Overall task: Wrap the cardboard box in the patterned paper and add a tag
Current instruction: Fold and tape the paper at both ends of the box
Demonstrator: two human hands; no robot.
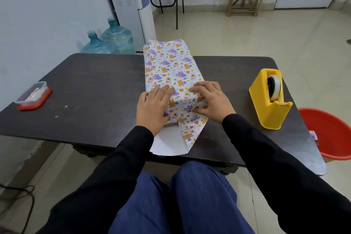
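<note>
— Cardboard box?
— Left of the tape dispenser, lying lengthwise away from the body, near end unfolded.
— Hands?
— Left hand flat, pressing patterned paper down. Right hand, nearer the dispenser, curled over the corner; true pinch hard to tell.
— Tape?
— Probably by the right.

White paper with orange and purple animals, yellow tape dispenser, dark brown table, red bucket
</note>
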